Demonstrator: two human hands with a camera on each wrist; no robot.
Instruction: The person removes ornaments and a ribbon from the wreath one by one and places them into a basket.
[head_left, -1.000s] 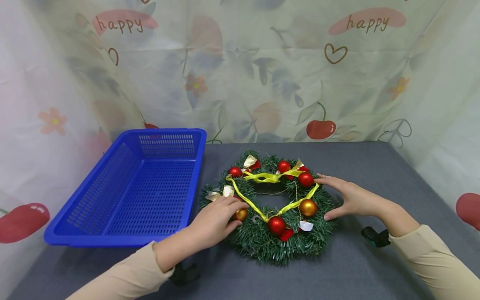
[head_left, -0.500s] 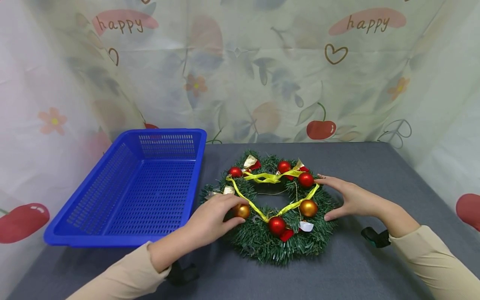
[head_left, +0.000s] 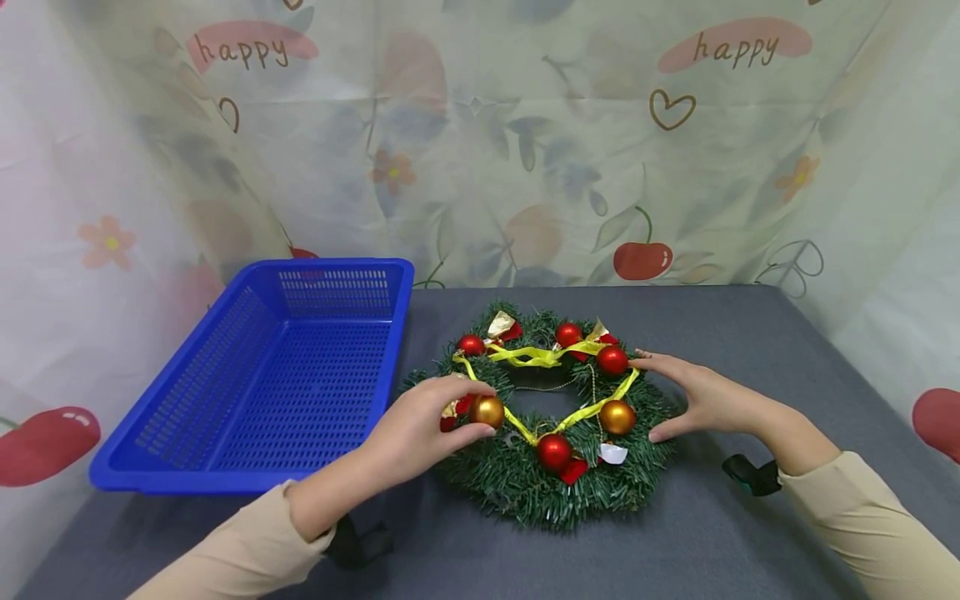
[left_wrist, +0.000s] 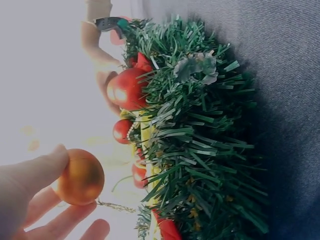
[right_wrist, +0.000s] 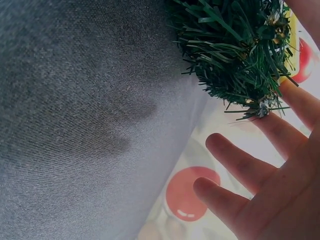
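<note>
A green tinsel wreath (head_left: 555, 500) lies on the table, dressed with red balls (head_left: 554, 452), a yellow ribbon (head_left: 592, 408) and small red and gold bows. My left hand (head_left: 408, 429) pinches a gold ball (head_left: 487, 412) between thumb and fingers at the wreath's left side. In the left wrist view the ball (left_wrist: 81, 177) is apart from the greenery, a thin gold cord (left_wrist: 116, 205) trailing from it. My right hand (head_left: 708, 400) has its fingers spread at the wreath's right edge, fingertips touching the tinsel. Another gold ball (head_left: 617, 417) sits on the wreath's right part.
Left of the wreath stands a blue plastic basket (head_left: 247, 482) with slotted walls; its right rim is close to my left hand. The grey table (head_left: 720, 550) runs back to a patterned curtain (head_left: 465, 150), with more cloth at both sides.
My left hand has drawn back slightly and risen, and the gold ball has come up with it. The red and gold bow behind it now shows. The right hand has stayed put.
</note>
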